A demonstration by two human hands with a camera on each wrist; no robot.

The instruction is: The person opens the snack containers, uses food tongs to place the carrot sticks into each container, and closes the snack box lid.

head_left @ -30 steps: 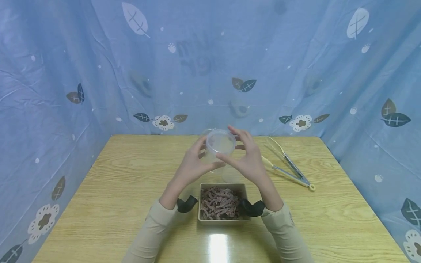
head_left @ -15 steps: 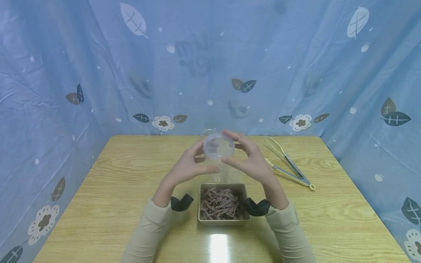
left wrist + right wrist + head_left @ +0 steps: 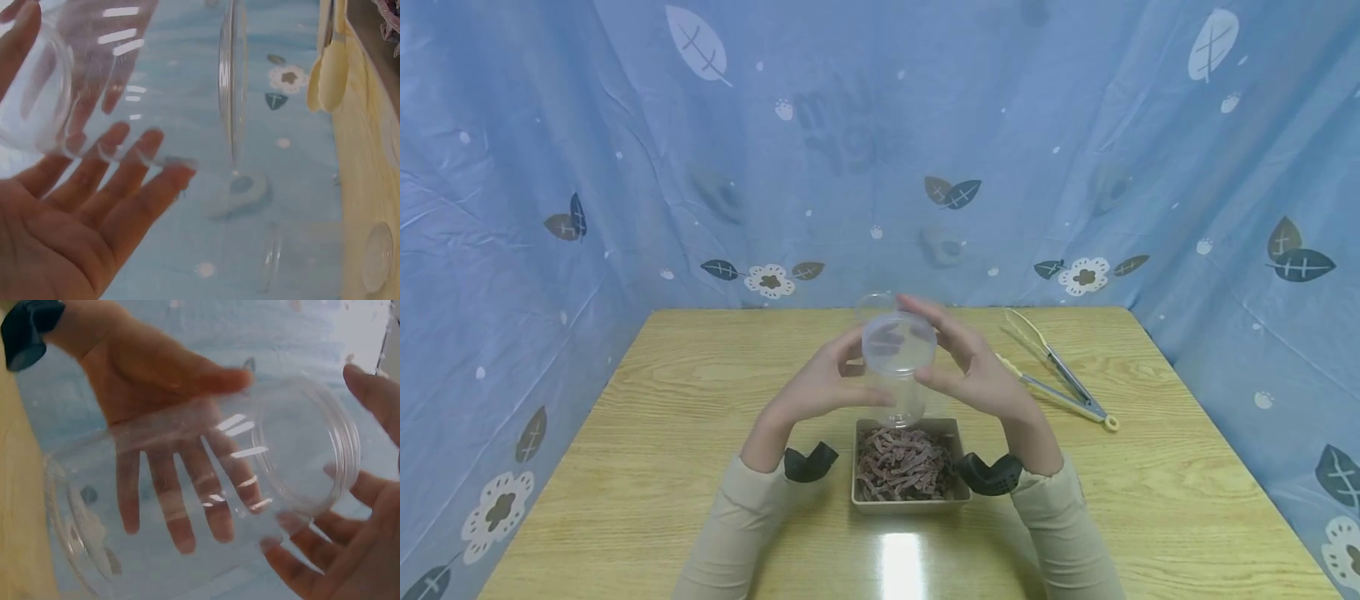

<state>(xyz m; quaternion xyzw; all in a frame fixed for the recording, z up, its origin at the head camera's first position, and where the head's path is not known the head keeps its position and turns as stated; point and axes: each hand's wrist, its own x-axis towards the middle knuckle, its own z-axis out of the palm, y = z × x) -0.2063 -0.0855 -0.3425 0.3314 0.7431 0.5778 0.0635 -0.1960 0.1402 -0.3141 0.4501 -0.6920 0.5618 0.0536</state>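
Note:
A clear plastic jar is held in the air between both hands, its round mouth tilted toward me. My left hand holds it from the left, fingers along the far side and thumb in front. From the other side my right hand grips it near the threaded mouth, fingertips at the rim. Seen in the right wrist view, the jar is see-through, with the left fingers showing behind it. Just below the jar stands a beige rectangular box of brownish, powdery strips.
Silver tongs with cream tips lie spread on the wooden table at the right. Behind the hands stands another clear container. A round translucent disc lies on the table. A blue patterned curtain surrounds the table.
The jar has come slightly down and nearer to me, its base now showing below the mouth. Both hands have moved along with it, shifting a little around its sides.

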